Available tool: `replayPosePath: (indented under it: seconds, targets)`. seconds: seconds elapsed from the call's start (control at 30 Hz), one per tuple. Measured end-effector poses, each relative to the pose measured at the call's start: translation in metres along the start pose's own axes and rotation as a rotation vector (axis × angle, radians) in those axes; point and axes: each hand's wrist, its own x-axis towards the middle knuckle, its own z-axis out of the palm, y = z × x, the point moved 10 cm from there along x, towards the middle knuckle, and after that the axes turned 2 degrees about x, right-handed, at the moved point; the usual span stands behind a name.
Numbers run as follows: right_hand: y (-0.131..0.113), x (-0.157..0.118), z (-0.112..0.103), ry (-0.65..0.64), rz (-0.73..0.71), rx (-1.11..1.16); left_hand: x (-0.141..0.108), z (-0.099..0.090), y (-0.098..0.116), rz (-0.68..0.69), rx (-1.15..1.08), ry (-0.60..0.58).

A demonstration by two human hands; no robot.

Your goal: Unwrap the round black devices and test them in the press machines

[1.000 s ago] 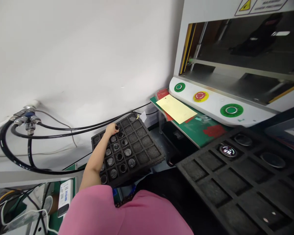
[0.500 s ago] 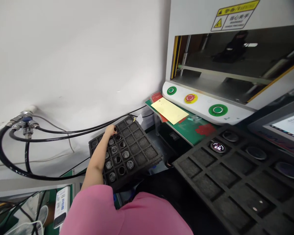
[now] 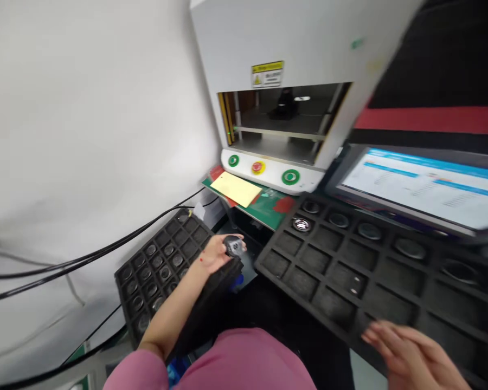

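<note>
My left hand [image 3: 214, 254] is closed around a round dark watch body [image 3: 234, 246], holding it in the gap between two black foam trays. Its marked face is turned up towards me. Beneath and beside that forearm lies the left foam tray [image 3: 193, 227], with several round pieces in its pockets. My right hand [image 3: 417, 355] is over the near edge of the right foam tray [image 3: 282, 284], slightly blurred, with its fingers stretched out and nothing seen in them. A watch body with a lit display [image 3: 301, 225] sits in that tray's far left part.
Behind the trays stands a white press machine [image 3: 244, 108] with green buttons and a red stop button [image 3: 257, 167]. A yellow sheet [image 3: 236, 188] lies on the green bench before it. At the right is a monitor [image 3: 427, 184]. Black hoses [image 3: 117, 246] run along the wall.
My left hand has come away from the left tray towards the right, with a watch body in it. My right hand has come into view at lower right. The view has turned right.
</note>
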Motion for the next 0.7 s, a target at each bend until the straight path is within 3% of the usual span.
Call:
replayPosePath:
  seconds: [0.13, 0.2, 0.27, 0.33, 0.43, 0.57, 0.7]
  targets:
    - [-0.038, -0.013, 0.022, -0.075, -0.156, -0.090, 0.009, 0.138, -0.024, -0.150, -0.183, -0.432]
    - [-0.061, -0.016, 0.031, -0.126, -0.285, -0.148, 0.004, 0.186, -0.031, -0.234, -0.224, -0.592]
    - [-0.074, -0.015, 0.037, -0.202, -0.346, -0.160, -0.002, 0.218, -0.036, -0.299, -0.247, -0.690]
    - [-0.079, -0.012, 0.038, -0.268, -0.346, -0.134, -0.006, 0.237, -0.039, -0.352, -0.288, -0.727]
    - [-0.081, -0.007, 0.031, -0.268, -0.330, -0.106, -0.010, 0.250, -0.043, -0.416, -0.359, -0.724]
    - [-0.080, -0.003, 0.022, -0.223, -0.304, -0.072, -0.011, 0.253, -0.045, -0.462, -0.345, -0.687]
    - [-0.064, 0.008, 0.018, -0.226, -0.108, 0.007, -0.006, 0.252, -0.044, -0.491, -0.258, -0.654]
